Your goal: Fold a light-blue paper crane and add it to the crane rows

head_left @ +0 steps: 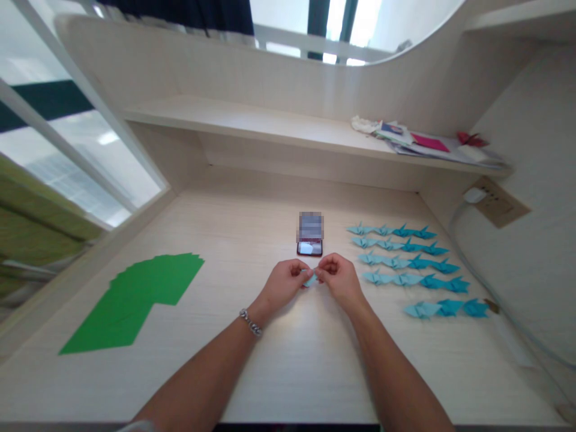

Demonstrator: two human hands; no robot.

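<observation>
My left hand point(285, 279) and my right hand point(339, 275) meet at the middle of the desk, both pinched on a small light-blue folded paper point(309, 278), most of which the fingers hide. A silver bracelet point(251, 323) circles my left wrist. Just beyond the hands a phone point(310, 234) stands propped upright. To the right of my right hand lie several rows of folded blue paper cranes point(407, 262), light blue on the left, darker on the right.
A fanned stack of green paper sheets point(135, 297) lies on the left of the pale wooden desk point(292, 360). The shelf point(270, 126) above carries papers and a red item point(427, 144) at its right end. A wall socket with a white plug and cable point(474, 195) is at the right.
</observation>
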